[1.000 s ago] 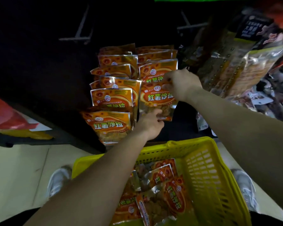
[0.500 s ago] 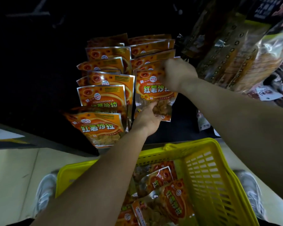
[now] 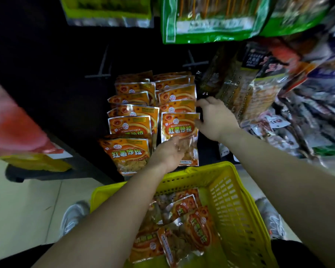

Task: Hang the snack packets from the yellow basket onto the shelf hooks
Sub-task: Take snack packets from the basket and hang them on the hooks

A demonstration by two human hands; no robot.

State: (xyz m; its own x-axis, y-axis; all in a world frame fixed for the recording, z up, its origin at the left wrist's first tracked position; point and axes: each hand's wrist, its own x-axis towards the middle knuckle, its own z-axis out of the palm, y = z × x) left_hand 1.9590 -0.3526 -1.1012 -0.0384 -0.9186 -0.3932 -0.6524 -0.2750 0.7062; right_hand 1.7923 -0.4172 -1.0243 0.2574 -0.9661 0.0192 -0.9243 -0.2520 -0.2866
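- Packets in the yellow basket look light, crinkly and slick. It's foil over soft chips, so don't squeeze the belly.
- Front packet hangs frontmost in the right-hand row, and its hook is hidden.
- Left hand: fingers lie flat on its clear lower window, not gripping.
- Right hand: fingers loosely curled at the top right corner, can't tell if they pinch it.
- I'd take the next one by the stiff sealed top strip, near the hang hole.

yellow basket cropped below, red pack blurred
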